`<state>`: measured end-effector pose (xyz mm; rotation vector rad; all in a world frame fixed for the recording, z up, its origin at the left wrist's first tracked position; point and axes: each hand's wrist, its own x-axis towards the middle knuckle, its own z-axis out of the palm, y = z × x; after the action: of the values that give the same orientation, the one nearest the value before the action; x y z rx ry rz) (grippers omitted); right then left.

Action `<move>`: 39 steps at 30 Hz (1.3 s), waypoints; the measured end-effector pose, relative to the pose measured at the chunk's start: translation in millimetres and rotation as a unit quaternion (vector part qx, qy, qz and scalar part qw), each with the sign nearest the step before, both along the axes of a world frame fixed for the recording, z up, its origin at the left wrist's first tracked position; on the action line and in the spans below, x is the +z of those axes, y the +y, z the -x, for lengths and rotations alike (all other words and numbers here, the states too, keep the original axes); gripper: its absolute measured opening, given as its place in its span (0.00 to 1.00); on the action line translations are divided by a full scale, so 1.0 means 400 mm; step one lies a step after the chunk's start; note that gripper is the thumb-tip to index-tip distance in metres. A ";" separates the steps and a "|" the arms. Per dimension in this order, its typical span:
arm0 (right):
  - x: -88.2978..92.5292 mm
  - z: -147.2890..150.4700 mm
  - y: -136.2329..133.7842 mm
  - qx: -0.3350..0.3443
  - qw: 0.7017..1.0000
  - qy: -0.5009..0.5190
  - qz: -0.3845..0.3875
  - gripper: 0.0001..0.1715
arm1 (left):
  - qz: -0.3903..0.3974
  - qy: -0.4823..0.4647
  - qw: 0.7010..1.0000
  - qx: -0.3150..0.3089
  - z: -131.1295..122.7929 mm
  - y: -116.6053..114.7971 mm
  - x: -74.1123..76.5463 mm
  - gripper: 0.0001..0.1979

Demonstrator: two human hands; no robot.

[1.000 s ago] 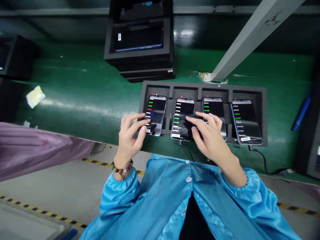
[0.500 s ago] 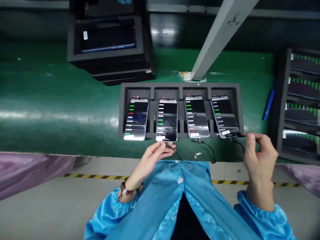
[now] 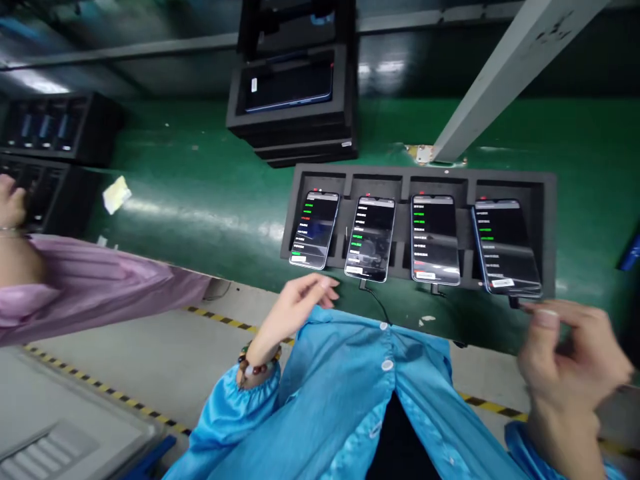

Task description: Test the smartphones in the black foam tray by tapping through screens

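Note:
Four phones lie lit in a black foam tray (image 3: 475,175), with rows of green, white and red text on their screens. My right hand (image 3: 575,353) is at the lower edge of the rightmost phone (image 3: 507,247), thumb and forefinger closed at its black cable plug (image 3: 514,303). My left hand (image 3: 300,303), fingers loosely bent and apart from any object, is just below the leftmost phone (image 3: 315,230). The second phone (image 3: 370,237) has a black cable (image 3: 377,300) plugged into its bottom. Another plug (image 3: 437,289) sits under the third phone (image 3: 435,240).
A stack of black trays (image 3: 300,137) with a phone on top stands behind. A grey post (image 3: 490,87) rises from the green bench (image 3: 200,180). On the left are more trays (image 3: 65,127), a yellowish paper (image 3: 117,195) and another person's hand (image 3: 10,203). A blue pen (image 3: 631,252) lies right.
The view has swung left. My left hand has left the second phone's plug and moved left, below the first phone. My right hand has shifted from the rightmost phone's corner to its plug.

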<state>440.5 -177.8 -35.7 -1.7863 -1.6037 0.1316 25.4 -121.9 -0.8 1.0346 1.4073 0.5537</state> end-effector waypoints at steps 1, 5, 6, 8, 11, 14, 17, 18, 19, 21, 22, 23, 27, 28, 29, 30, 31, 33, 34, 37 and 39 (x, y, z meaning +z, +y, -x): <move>0.013 0.033 0.004 0.038 0.999 0.007 -0.011 0.02 | 0.025 -0.036 0.999 -0.022 -0.018 -0.004 -0.016 0.25; 0.026 0.091 -0.007 0.018 0.999 -0.017 -0.022 0.06 | 0.044 -0.046 0.996 -0.065 -0.060 -0.014 -0.041 0.26; 0.019 0.085 -0.016 -0.036 0.998 -0.035 -0.026 0.08 | 0.036 -0.026 0.995 -0.087 -0.055 -0.013 -0.034 0.25; 0.000 0.059 -0.035 -0.118 0.991 -0.060 -0.013 0.14 | 0.019 0.009 0.989 -0.150 -0.031 -0.003 -0.010 0.24; -0.022 0.027 -0.048 -0.144 0.987 -0.019 0.068 0.25 | -0.006 0.041 0.973 -0.227 0.008 0.024 0.028 0.20; -0.029 0.025 -0.036 -0.138 0.981 0.045 0.129 0.28 | -0.038 0.060 0.960 -0.270 0.015 0.046 0.053 0.18; -0.030 0.037 -0.016 -0.120 0.980 0.045 0.151 0.27 | -0.076 0.067 0.951 -0.292 0.004 0.057 0.066 0.17; -0.033 0.041 -0.010 -0.121 0.980 0.037 0.152 0.26 | -0.087 0.067 0.950 -0.291 0.003 0.059 0.070 0.17; -0.037 0.045 -0.006 -0.127 0.980 0.031 0.151 0.26 | -0.094 0.067 0.952 -0.285 0.004 0.060 0.072 0.16; -0.048 0.051 0.000 -0.144 0.978 0.023 0.150 0.26 | -0.109 0.067 0.959 -0.254 0.019 0.063 0.077 0.16; -0.052 0.052 -0.001 -0.153 0.977 0.022 0.150 0.27 | -0.119 0.068 0.964 -0.229 0.033 0.064 0.077 0.16; -0.054 0.051 -0.004 -0.161 0.975 0.022 0.150 0.28 | -0.133 0.071 0.969 -0.198 0.051 0.065 0.077 0.16; 0.007 0.037 -0.048 -0.153 0.972 0.030 0.177 0.29 | -0.206 0.117 0.970 -0.049 0.158 0.085 0.052 0.15; 0.042 0.036 -0.063 -0.129 0.970 0.037 0.201 0.28 | -0.224 0.134 0.965 -0.014 0.187 0.099 0.041 0.16; 0.084 0.041 -0.077 -0.083 0.966 0.048 0.239 0.25 | -0.242 0.150 0.958 0.018 0.214 0.118 0.030 0.17; 0.127 0.054 -0.087 -0.020 0.958 0.065 0.280 0.22 | -0.259 0.165 0.951 0.048 0.236 0.143 0.017 0.18; 0.170 0.078 -0.090 0.046 0.949 0.075 0.303 0.20 | -0.275 0.175 0.943 0.069 0.253 0.175 0.004 0.20; 0.233 0.158 -0.074 0.200 0.923 0.074 0.321 0.16 | -0.311 0.198 0.927 0.069 0.265 0.255 -0.023 0.23; 0.247 0.213 -0.054 0.266 0.903 0.066 0.331 0.14 | -0.333 0.211 0.918 0.039 0.260 0.299 -0.036 0.25; 0.211 0.406 0.031 0.428 0.844 0.026 0.321 0.18 | -0.430 0.271 0.860 -0.052 0.209 0.420 -0.072 0.28; 0.146 0.523 0.084 0.452 0.838 -0.046 0.302 0.22 | -0.448 0.266 0.848 -0.094 0.170 0.473 -0.093 0.30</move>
<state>231.2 -144.1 22.6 -1.2579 -2.5601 1.1074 -42.4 67.5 -38.1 2.1908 1.4986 0.8502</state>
